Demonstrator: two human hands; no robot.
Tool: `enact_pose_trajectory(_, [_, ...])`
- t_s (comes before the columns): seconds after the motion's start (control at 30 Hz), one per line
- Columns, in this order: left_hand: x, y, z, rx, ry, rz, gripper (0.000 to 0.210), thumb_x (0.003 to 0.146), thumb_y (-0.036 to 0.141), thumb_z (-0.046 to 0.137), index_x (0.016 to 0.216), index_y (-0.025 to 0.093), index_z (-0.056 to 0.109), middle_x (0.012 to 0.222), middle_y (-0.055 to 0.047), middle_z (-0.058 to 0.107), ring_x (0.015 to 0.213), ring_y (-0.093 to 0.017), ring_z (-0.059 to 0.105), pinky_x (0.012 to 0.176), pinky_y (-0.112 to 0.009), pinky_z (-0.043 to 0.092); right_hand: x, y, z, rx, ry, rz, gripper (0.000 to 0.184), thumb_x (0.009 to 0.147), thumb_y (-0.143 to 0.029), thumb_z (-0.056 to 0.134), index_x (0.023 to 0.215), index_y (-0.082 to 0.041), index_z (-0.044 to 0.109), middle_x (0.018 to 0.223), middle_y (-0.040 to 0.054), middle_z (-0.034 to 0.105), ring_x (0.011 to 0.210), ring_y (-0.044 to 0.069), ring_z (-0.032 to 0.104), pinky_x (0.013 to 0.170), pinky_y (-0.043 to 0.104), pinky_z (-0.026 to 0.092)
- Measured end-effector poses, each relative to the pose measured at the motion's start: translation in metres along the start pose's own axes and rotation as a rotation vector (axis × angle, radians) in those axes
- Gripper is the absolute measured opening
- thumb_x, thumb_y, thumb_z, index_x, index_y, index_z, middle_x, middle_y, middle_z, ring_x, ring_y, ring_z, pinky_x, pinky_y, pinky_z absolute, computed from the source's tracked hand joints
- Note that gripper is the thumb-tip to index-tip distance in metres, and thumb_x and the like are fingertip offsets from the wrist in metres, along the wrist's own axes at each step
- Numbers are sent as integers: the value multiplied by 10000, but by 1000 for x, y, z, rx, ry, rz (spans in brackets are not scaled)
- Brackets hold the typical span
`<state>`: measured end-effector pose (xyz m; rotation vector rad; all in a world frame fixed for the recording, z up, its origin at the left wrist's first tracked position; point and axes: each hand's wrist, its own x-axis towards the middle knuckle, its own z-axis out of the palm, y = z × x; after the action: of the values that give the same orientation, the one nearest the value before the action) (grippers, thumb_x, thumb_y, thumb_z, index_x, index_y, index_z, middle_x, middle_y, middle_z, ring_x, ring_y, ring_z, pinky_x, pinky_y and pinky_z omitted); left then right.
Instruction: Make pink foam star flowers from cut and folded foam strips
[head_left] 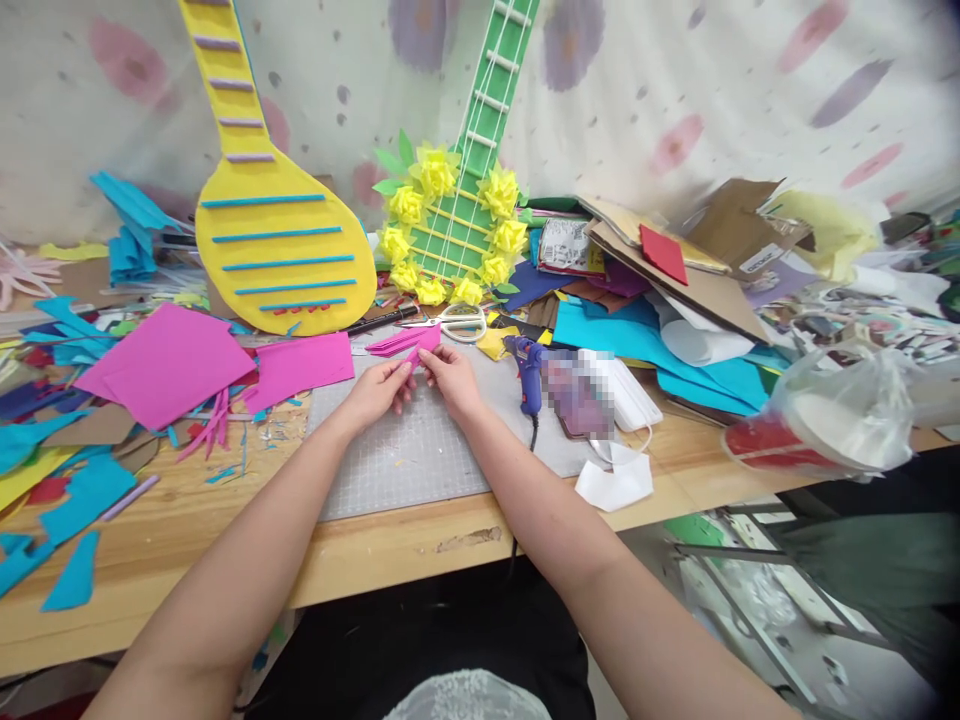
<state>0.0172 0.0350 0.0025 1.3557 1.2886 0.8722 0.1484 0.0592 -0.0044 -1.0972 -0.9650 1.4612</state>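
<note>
Above a grey cutting mat, my left hand and my right hand meet at the fingertips. Both pinch a small piece of bright pink craft sheet, whose upper end sticks out between them. Whether it is paper or felt I cannot tell. Just behind the hands lie more pink strips, partly hidden, and white-handled scissors. A blue hot glue gun rests to the right of my right hand. Larger pink sheets lie to the left.
A yellow guitar-shaped craft piece and a green one with yellow flowers lean at the back. Blue scraps cover the left. On the right are a blurred-out phone, cardboard, and a bagged red-and-white tub near the edge.
</note>
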Motion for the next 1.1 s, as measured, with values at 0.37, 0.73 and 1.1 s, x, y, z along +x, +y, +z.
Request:
enact_pose_trajectory(0.37, [30, 12, -28, 857, 464, 244, 235, 818, 289, 513, 973, 158, 631, 1048, -122, 609, 1071, -252, 533, 931, -360, 416, 13, -5, -9, 77, 192, -4, 181, 702, -256, 609, 615, -184, 467, 499, -84, 411, 454, 43, 370, 431, 180, 311])
enact_pose_trajectory(0.73, [74, 43, -12, 1317, 82, 76, 310, 761, 320, 568, 1013, 152, 637, 1147, -162, 609, 1099, -310, 545, 888, -375, 443, 15, -9, -22, 67, 220, -28, 203, 691, -272, 618, 615, -196, 446, 487, -89, 403, 454, 53, 382, 441, 192, 295])
enact_pose_trajectory(1.1, [38, 45, -24, 1354, -28, 119, 272, 746, 386, 543, 890, 186, 660, 1029, -129, 655, 972, -294, 605, 786, -353, 468, 12, -11, -21, 48, 212, -37, 265, 670, -311, 656, 604, -193, 428, 479, -90, 393, 456, 46, 374, 433, 179, 304])
